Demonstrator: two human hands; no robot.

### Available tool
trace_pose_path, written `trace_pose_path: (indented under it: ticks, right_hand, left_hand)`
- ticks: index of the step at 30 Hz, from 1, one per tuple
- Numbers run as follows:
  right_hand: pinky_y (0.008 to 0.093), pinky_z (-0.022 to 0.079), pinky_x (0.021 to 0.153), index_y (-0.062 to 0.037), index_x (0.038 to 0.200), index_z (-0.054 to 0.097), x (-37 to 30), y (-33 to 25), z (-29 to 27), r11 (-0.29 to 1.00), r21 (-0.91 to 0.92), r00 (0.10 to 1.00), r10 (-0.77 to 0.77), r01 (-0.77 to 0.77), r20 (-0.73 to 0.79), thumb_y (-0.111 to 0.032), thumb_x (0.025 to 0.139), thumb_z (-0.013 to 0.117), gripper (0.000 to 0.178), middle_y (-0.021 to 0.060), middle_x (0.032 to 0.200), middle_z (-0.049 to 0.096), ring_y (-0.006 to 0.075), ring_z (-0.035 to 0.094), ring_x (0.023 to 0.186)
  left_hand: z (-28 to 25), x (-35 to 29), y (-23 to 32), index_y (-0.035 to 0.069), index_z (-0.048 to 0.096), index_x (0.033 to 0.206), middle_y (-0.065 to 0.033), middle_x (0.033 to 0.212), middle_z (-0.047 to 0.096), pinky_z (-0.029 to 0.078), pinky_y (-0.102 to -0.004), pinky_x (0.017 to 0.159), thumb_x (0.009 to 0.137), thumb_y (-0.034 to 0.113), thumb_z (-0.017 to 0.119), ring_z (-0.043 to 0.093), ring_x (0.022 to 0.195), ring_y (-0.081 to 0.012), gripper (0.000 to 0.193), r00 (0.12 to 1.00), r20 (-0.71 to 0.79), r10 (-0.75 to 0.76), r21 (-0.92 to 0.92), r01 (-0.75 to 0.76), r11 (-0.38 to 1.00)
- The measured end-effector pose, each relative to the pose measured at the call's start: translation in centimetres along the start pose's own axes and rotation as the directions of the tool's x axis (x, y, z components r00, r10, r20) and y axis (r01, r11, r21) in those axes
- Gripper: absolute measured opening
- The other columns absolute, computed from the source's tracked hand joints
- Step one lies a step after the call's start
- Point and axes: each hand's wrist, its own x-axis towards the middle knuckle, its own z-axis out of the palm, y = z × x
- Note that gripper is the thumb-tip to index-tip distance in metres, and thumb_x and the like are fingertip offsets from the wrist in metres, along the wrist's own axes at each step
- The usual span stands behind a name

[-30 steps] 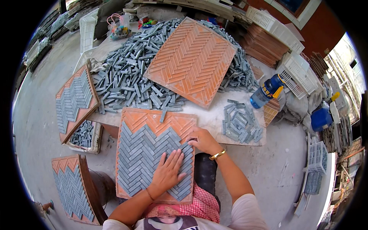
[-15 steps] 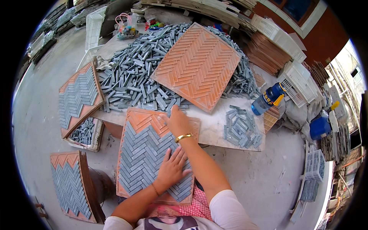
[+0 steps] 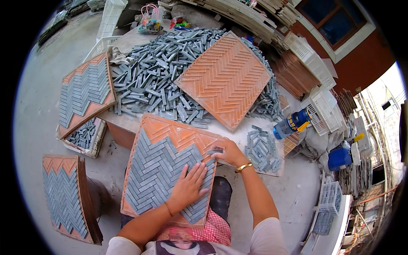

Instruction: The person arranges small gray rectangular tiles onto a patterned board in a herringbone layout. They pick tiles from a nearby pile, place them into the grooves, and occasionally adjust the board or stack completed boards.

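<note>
An orange herringbone mould board (image 3: 163,124) leans over my lap against the table edge, most of its slots filled with slim grey stone strips (image 3: 148,174). My left hand (image 3: 189,187) lies flat on these strips, fingers stretched out. At the board's right edge, my right hand (image 3: 229,152) pinches a small grey stone strip (image 3: 215,151) between thumb and fingers. Orange slots show bare along the board's top. Beyond it, a second orange mould board (image 3: 225,80) with unfilled slots rests tilted on a big heap of loose grey strips (image 3: 153,80).
Filled boards (image 3: 85,93) stand at the table's left, above a white crate of strips (image 3: 100,138). Another filled stack (image 3: 63,195) is at lower left. On the right are a scatter of strips (image 3: 262,148), a blue bottle (image 3: 292,123) and white plastic crates (image 3: 323,108).
My right hand has moved from the board's top edge down and right to its right edge, holding a strip. My left hand stays flat on the strips. The view has shifted slightly.
</note>
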Motion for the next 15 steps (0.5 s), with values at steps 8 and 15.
trace_pose_path:
  ticks: [8, 15]
  right_hand:
    - [0.0364, 0.047, 0.085, -0.0075, 0.093, 0.07, -1.0, 0.8, 0.8, 0.986, -0.089, 0.99, -0.138, 0.141, 0.036, -0.011, 0.071, 0.071, 0.023, 0.0089, 0.099, 0.064, 0.0284, 0.058, 0.095]
    - [0.0361, 0.047, 0.08, -0.0096, 0.087, 0.07, -1.0, 0.2, 1.1, 0.977, -0.074, 0.979, -0.201, 0.202, 0.023, -0.004, 0.075, 0.065, 0.014, 0.0077, 0.091, 0.06, 0.0275, 0.057, 0.093]
  left_hand:
    - [-0.1, 0.2, 0.1, 0.003, 0.036, 0.142, -0.0104, 0.151, 0.031, 0.019, -0.048, 0.113, 0.084, 0.047, 0.055, 0.029, 0.139, -0.0227, 0.075, 1.0, -0.012, 0.01, 0.011, -0.009, 1.0]
    - [-0.6, 0.2, 0.2, 0.003, 0.038, 0.141, -0.0117, 0.15, 0.032, 0.019, -0.049, 0.113, 0.086, 0.047, 0.055, 0.03, 0.139, -0.0246, 0.072, 1.0, 0.008, -0.005, 0.021, 0.004, 1.0]
